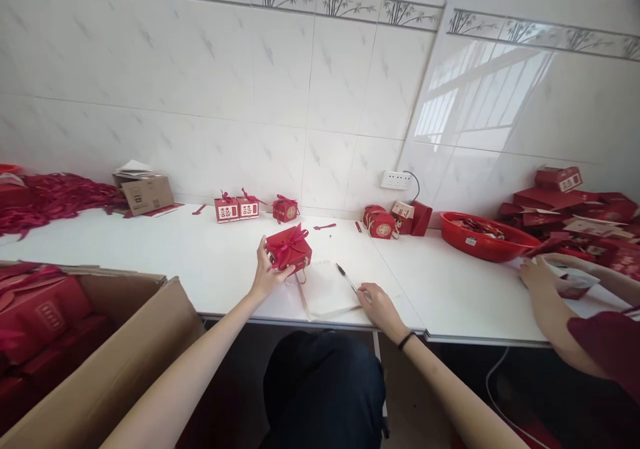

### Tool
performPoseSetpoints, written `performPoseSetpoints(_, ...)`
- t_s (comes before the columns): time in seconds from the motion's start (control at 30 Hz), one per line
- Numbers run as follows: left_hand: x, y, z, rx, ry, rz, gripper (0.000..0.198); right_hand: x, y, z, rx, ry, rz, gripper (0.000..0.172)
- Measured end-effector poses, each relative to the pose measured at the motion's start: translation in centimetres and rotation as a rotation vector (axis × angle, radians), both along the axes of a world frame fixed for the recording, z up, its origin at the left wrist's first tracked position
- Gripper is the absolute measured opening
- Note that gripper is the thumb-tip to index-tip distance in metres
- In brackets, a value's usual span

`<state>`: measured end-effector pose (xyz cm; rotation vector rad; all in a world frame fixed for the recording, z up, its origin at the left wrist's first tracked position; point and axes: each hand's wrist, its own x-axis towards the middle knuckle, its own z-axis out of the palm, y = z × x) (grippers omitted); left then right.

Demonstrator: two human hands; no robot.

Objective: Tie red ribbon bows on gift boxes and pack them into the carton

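Observation:
My left hand (269,274) is closed round a red gift box (295,257) with a magenta ribbon bow on top and a cord handle hanging down. The box is held just above the white table, left of an open notebook (325,289) with pale pages. Between the fingers of my right hand (377,307) is a pen (347,278), its dark tip pointing up and left over the notebook. A dark band circles my right wrist.
Small red boxes (237,209) and a round-fronted red box (379,222) line the wall. At left stands a cardboard carton (115,342) of red boxes. A red basin (487,252) sits at right, near a co-worker's hands (543,275) on a box.

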<state>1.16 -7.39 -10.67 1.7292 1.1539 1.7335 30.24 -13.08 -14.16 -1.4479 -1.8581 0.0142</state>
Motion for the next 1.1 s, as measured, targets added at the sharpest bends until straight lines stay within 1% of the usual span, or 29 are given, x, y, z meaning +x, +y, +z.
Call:
performPoseSetpoints(0.07,0.7,1.3,0.4,0.036,0.015,-0.038,0.098,0.3,0.7,0.4,0.033,0.039,0.000,0.024)
performPoseSetpoints(0.17,2.2,3.3,0.6,0.081,0.043,-0.161,0.097,0.4,2.7,2.0,0.071,0.107,0.004,0.033)
performPoseSetpoints(0.27,3.8,5.6,0.4,0.136,0.110,-0.256,0.097,-0.6,5.6,4.1,0.041,0.266,0.091,0.036)
performPoseSetpoints(0.33,4.8,7.2,0.0,0.176,0.137,-0.283,0.097,-1.6,7.9,5.4,0.003,0.394,0.161,0.038)
performPoseSetpoints(0.4,5.6,8.7,-0.4,0.204,0.146,-0.299,0.096,-2.7,10.1,6.4,-0.016,0.493,0.216,0.040)
performPoseSetpoints(0.5,6.1,10.2,-0.8,0.237,0.196,-0.300,0.096,-4.2,12.9,6.9,-0.015,0.568,0.288,0.039)
performPoseSetpoints(0.57,5.8,10.5,-0.9,0.276,0.266,-0.296,0.098,-5.0,13.9,6.7,0.013,0.589,0.319,0.035)
performPoseSetpoints(0.67,5.3,10.1,-0.7,0.325,0.344,-0.298,0.101,-5.8,14.1,6.2,0.061,0.645,0.332,0.028)
performPoseSetpoints(0.8,5.0,9.6,-0.8,0.302,0.404,-0.333,0.104,-5.9,12.8,5.7,-0.008,0.757,0.364,0.025)
performPoseSetpoints(0.9,5.1,9.5,-1.0,0.267,0.423,-0.386,0.105,-5.7,12.0,5.6,0.004,0.705,0.327,0.021)
performPoseSetpoints(1.0,4.9,9.6,-0.8,0.181,0.414,-0.472,0.107,-5.5,11.9,5.3,0.050,0.639,0.283,0.018)
performPoseSetpoints(1.1,4.4,9.6,-0.1,0.050,0.360,-0.617,0.109,-5.4,12.0,5.1,0.032,0.679,0.269,0.019)
